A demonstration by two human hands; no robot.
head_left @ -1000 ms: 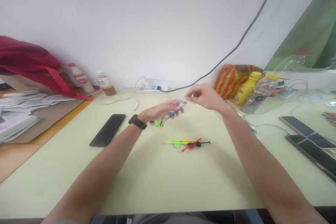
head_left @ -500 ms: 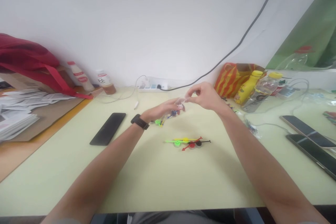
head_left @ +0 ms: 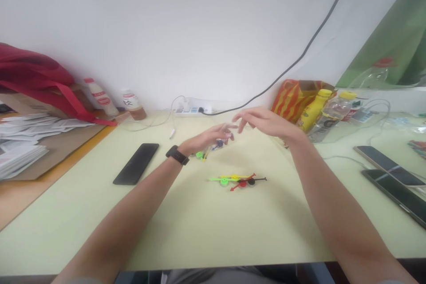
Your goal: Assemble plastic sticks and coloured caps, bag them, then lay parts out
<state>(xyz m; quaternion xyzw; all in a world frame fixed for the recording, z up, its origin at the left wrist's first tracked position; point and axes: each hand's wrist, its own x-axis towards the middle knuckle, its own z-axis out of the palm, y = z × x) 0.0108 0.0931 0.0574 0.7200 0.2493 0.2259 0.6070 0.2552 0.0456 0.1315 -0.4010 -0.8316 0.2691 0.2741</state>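
Above the back middle of the table, my left hand (head_left: pixel 208 137), with a black watch on the wrist, is closed on a small clear plastic bag (head_left: pixel 229 127). My right hand (head_left: pixel 266 120) is just right of the bag, its fingers apart and nothing seen in them. Below and behind my left hand lie small plastic pieces, among them a green piece (head_left: pixel 199 155) and a blue piece (head_left: pixel 218 144); my hand partly hides them. Nearer me, a cluster of arrow-shaped plastic spinners holds a green spinner (head_left: pixel 224 181), a yellow one, a red spinner (head_left: pixel 242 183) and a black spinner (head_left: pixel 252 182).
A black phone (head_left: pixel 136 164) lies left, with two more phones (head_left: pixel 389 164) at the right. Bottles and a striped bag (head_left: pixel 286 100) stand back right. Paper stacks (head_left: pixel 23 157), a red bag (head_left: pixel 33 75) and two bottles are at the left. A power strip (head_left: pixel 189 113) sits against the wall.
My right hand's fingers have come out of their pinch at the plastic bag and spread apart, with the wrist moving slightly right. The left hand stays nearly in place with the bag.
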